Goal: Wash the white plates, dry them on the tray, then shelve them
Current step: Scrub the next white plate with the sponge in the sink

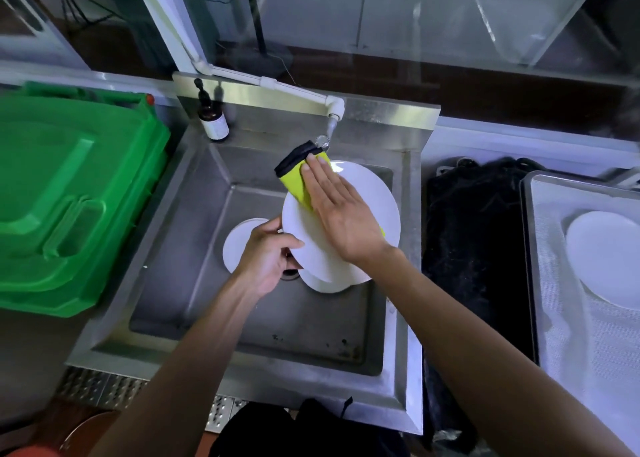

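Both forearms reach over the steel sink (166, 221). Left hand (268, 254) grips the lower left edge of a tilted white plate (363, 193) above the basin. Right hand (341, 211), fingers straight, presses a yellow cloth (294, 183) flat on it. Two plates (235, 242) lie beneath. Farther right, another plate (602, 256) rests on the tray (533, 249). Faucet (330, 124) stands behind.

Sink (194, 193) between bin (69, 193) (left) and tray (530, 249).
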Motion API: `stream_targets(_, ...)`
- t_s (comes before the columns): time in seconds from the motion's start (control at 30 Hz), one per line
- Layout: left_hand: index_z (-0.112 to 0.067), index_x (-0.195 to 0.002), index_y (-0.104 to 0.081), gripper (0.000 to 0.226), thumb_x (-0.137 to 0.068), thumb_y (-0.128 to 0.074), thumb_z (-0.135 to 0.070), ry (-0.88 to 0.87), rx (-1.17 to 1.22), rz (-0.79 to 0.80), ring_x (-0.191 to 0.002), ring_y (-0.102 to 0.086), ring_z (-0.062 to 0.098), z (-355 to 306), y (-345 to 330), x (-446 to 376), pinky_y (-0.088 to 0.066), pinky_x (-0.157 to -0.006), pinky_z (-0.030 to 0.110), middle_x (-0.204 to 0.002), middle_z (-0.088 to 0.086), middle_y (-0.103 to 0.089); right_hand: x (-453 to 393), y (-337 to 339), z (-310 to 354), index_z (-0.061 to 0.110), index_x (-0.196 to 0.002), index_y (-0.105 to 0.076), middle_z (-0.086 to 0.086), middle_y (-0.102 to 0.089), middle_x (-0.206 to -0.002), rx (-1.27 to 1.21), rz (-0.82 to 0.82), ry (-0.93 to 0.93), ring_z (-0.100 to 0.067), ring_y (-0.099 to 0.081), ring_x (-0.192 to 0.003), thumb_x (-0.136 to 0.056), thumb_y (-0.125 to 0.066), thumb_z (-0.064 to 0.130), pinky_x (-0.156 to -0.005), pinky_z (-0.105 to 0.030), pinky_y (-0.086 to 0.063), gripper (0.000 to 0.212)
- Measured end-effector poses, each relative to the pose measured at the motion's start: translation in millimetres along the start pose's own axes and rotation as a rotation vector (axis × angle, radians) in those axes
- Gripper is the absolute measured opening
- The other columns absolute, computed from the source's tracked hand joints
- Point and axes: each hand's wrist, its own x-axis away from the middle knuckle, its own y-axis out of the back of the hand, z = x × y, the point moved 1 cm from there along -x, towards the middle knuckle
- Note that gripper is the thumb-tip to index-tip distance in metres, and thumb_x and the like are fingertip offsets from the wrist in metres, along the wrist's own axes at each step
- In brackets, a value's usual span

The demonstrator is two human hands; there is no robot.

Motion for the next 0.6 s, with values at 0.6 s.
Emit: stream_targets(0.6,-0.017,-0.091,-0.076,0.034,-0.067,-0.063,0.003,-0.039,0.016,-0.044,-0.074,-0.06,0.028,-26.2,47.7,-9.2,-0.053,-0.069,0.043,-0.091,0.007,-0.07,6.7,-42.9,14.8,0.002,-0.159,-0.018,-0.014,-0.014,-0.168,0.013,-0.102,-0.522,-0.027,-0.011,-0.156,-0.109,-0.028,0.019,-0.124,-0.041,-0.022,0.054)
